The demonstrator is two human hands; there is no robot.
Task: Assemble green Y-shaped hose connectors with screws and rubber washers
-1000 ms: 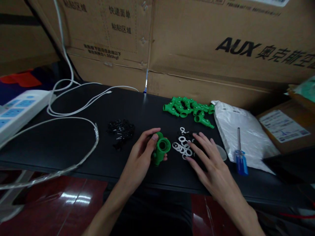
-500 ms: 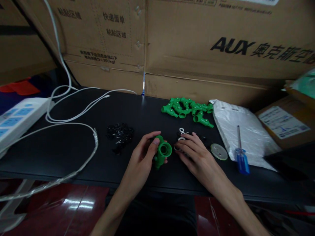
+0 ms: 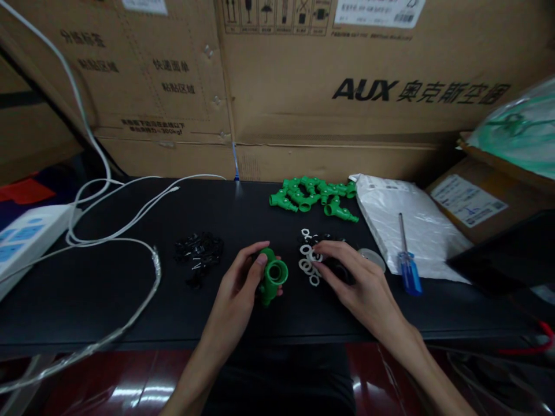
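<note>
My left hand [image 3: 243, 277] is closed around a green plastic pipe fitting [image 3: 267, 292], whose round open mouth faces up toward me. The thumb lies over its side, and some fingers are hidden behind it. My right hand [image 3: 353, 271] is over a small pile of white flat rings [image 3: 305, 266]. Its thumb and forefinger close on the edges of one white ring [image 3: 317, 255] at the pile's right side. The other fingers curl above the table. Small black parts [image 3: 327, 237] lie just behind this hand, partly covered by it.
Several green fittings [image 3: 340, 211] lie at the back. A heap of small black parts [image 3: 199, 254] is on the left. To the right are a round disc [image 3: 375, 258], a white plastic bag [image 3: 403, 202] and a blue-handled screwdriver [image 3: 409, 271]. White cables [image 3: 125, 222] and a power strip [image 3: 30, 237] sit far left.
The view has shifted, so the scene sits further left. My right hand has moved back from over the white rings, uncovering them, and its thumb and forefinger now pinch one. My left hand keeps the fitting.
</note>
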